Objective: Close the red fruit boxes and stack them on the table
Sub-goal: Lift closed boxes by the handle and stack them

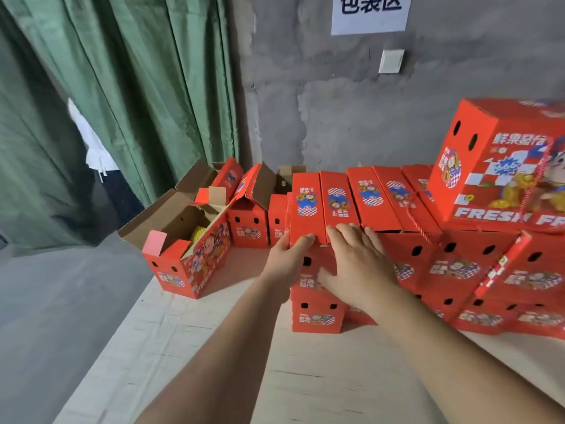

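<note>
Red top box (pixel 321 206): L hand (pixel 289 258) grips 9 o'clock edge, R hand (pixel 357 258) flat, fingers spread; press flaps flush w/ box below (pixel 316 313).

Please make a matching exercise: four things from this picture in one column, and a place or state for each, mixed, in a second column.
1. left hand
2. open box
3. big box
4. paper sign

A. on the wall
B. flaps up, at the table's left end
C. topmost on the right stack
D. gripping the near-left top corner of the closed box

Pairs: 1-D, 2-B, 3-C, 4-A
</note>
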